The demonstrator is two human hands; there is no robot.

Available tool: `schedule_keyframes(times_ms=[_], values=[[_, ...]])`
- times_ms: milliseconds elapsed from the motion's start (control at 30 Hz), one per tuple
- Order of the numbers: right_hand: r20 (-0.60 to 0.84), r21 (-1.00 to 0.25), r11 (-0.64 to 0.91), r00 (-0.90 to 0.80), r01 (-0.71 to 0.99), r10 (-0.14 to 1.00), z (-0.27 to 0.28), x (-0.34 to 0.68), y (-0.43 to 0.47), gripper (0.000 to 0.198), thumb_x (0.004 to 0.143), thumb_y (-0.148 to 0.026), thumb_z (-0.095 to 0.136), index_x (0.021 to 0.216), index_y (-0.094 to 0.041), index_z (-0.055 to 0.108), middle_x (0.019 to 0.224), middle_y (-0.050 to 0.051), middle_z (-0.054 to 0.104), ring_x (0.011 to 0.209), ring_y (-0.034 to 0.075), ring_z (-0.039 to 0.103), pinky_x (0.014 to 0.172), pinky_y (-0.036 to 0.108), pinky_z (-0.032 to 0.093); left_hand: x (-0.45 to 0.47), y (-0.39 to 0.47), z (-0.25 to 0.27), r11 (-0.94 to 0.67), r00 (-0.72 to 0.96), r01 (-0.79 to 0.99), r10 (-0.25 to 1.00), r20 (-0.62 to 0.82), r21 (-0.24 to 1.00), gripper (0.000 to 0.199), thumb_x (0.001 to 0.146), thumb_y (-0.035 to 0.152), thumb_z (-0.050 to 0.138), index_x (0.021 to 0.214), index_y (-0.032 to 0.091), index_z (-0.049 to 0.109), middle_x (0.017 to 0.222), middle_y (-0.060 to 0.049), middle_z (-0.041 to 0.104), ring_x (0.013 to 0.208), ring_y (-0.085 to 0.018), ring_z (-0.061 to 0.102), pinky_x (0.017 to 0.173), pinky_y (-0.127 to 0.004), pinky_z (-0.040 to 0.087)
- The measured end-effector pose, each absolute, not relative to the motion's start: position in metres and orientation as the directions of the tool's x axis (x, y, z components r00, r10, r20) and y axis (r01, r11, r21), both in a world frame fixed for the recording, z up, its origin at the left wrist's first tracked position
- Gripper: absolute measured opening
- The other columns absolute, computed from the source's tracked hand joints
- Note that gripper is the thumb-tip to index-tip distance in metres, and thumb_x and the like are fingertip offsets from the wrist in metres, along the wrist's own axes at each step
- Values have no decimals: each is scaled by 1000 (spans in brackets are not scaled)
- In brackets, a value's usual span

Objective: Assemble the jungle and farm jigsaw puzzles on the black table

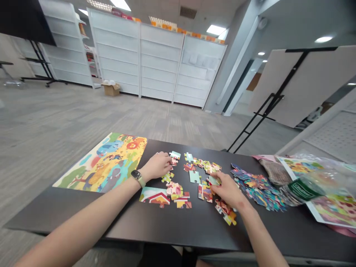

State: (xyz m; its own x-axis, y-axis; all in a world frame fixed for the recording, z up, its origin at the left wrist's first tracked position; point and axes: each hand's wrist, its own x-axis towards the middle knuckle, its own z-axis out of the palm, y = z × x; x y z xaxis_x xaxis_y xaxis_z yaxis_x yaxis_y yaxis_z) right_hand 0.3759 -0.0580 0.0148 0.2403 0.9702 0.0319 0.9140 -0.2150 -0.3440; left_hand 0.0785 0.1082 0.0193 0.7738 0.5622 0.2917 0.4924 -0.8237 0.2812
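Observation:
My left hand (158,165), with a watch (136,174) on its wrist, has its fingers curled together at a puzzle piece (175,155) with a pale top. My right hand (227,188) pinches a pale green puzzle piece (213,180) between thumb and forefinger, over a loose group of pieces. Below my left hand lie a joined strip with a red roof (155,196) and a piece showing a pink pig (174,189). Between the hands are a plain pale green piece (194,177) and several others. More pieces (226,212) lie heaped under my right wrist.
A finished-looking animal picture (111,163) lies at the table's left. On the right are a pile of blue puzzle pieces (258,187), a clear bottle with a green label (303,189), and a printed sheet (333,211) with plastic wrapping. The dark table's (167,230) front edge is near me.

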Motion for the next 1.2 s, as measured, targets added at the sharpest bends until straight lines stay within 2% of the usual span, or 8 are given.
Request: schedule_keyframes(times_ms=[133,300,533,700,800,867,1000,1200], values=[[111,-320,-190,236,928,965,22,375,-49,47,71,-20,63,118,-21,65,120,9,67,112,28,60,95,35,44,76,97,32,-897,894,280,374,249,342,13,88,33,64,91,21,66,94,-4,64,91,-20,59,80,-29,44],[158,-374,-163,236,913,959,26,370,-52,36,79,-26,61,115,-25,68,119,7,67,105,24,64,91,33,46,74,87,39,-922,976,78,148,157,380,38,74,52,79,97,23,68,90,-2,64,86,-20,60,78,-28,44],[204,-489,-179,311,854,928,29,373,-51,27,81,-38,56,96,-22,72,101,8,69,93,25,65,85,35,46,88,78,28,-925,897,288,351,267,247,31,94,50,59,103,22,69,98,-6,63,98,-24,57,87,-33,43],[329,-600,-131,393,789,859,39,378,-57,30,81,-49,56,84,-22,69,97,8,73,95,29,65,86,39,46,86,77,35,-929,901,233,317,295,288,28,101,40,47,105,20,67,98,-7,62,97,-22,57,88,-33,43],[387,-662,-60,409,747,827,45,358,-64,31,86,-49,56,91,-21,69,99,9,73,95,27,65,86,38,46,78,84,43,-930,943,144,232,237,338,20,91,38,64,100,20,66,100,-6,61,99,-23,56,92,-33,42],[355,-728,23,348,685,868,46,329,-69,30,91,-46,53,100,-21,68,102,7,73,94,24,66,85,35,48,72,88,44,-929,959,134,209,192,344,32,78,42,77,100,22,65,105,-5,58,105,-26,52,96,-36,40],[121,-817,110,-17,566,992,36,260,-74,22,97,-34,49,106,-25,67,99,2,73,88,19,67,79,29,49,65,91,39,-914,956,223,273,108,340,65,62,54,85,114,26,58,120,-7,48,114,-31,41,100,-45,37],[99,-704,81,-16,706,995,21,254,-65,21,96,-24,52,105,-22,70,110,6,72,102,22,66,92,35,48,66,83,39,-910,957,246,283,65,332,75,58,62,85,119,29,56,125,-8,42,118,-35,38,100,-49,37]])
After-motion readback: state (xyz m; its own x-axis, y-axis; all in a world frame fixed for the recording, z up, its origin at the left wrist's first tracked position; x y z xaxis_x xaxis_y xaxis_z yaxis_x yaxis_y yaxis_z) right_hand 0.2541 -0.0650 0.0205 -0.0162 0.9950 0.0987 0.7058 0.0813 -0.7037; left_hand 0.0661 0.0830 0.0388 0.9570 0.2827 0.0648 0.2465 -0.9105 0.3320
